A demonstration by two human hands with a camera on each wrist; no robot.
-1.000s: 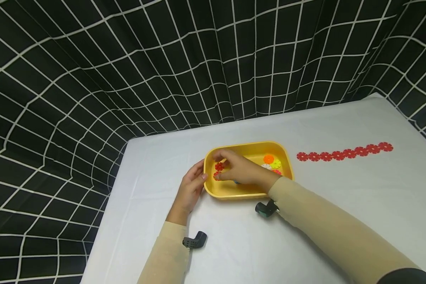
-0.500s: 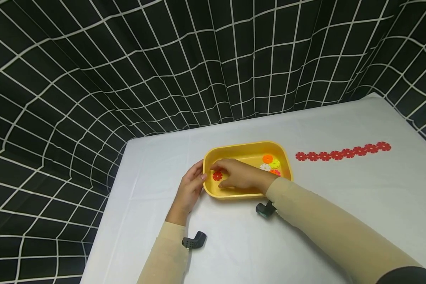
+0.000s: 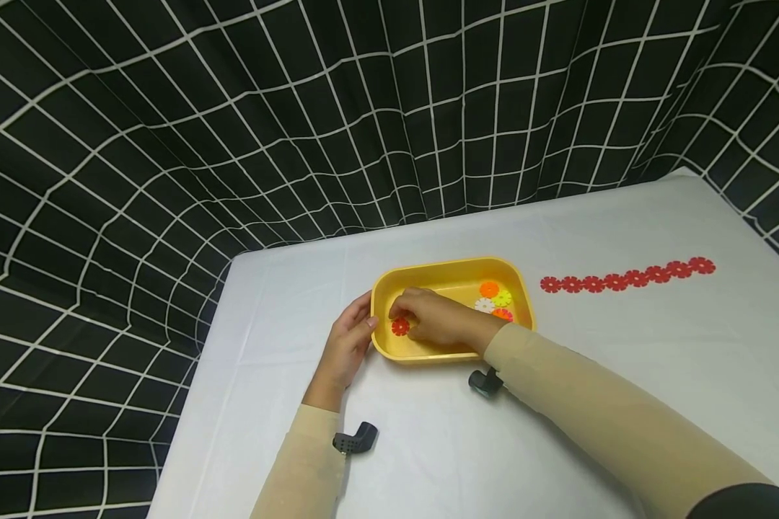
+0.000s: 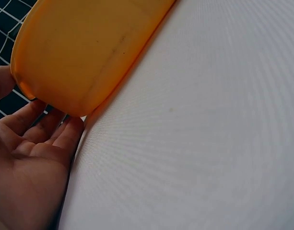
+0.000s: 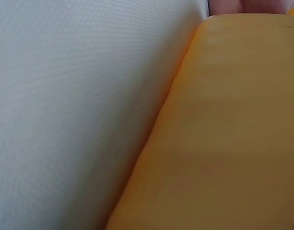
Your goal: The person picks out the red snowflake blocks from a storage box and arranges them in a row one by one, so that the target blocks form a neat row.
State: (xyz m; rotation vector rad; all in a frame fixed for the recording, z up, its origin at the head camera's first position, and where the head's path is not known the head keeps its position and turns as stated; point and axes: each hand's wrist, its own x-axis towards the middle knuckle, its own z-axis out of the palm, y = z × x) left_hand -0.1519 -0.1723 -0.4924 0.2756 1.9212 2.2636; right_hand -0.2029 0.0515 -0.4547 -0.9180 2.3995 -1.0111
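Observation:
A yellow plastic tray (image 3: pixel 451 358) rests on the white cloth. My left hand (image 3: pixel 349 337) grips its left end, thumb at the rim and fingers along the outer wall; in the left wrist view the fingers (image 4: pixel 67 134) reach to the wall's lower edge. Inside the tray, my right hand (image 3: pixel 431 317) has its fingers curled, with the index finger and thumb at opposite edges of a red snowflake disc (image 3: pixel 399 327). Whatever lies beneath the right palm is hidden. The right wrist view shows mostly the tray's outer wall (image 5: pixel 233 120).
Orange (image 3: pixel 489 289), yellow (image 3: pixel 503 298), white (image 3: pixel 484 305) and orange-pink (image 3: pixel 503 315) discs lie at the tray's right end. Right of the tray, a row of several joined red discs (image 3: pixel 636 278) lies on the table (image 3: pixel 623 346). A black gridded curtain (image 3: pixel 363 108) hangs behind.
My right fingers have spread around, then drawn in on, the lower red disc, which shifted slightly. The upper red disc and a blue piece have gone from sight. My left hand stays put.

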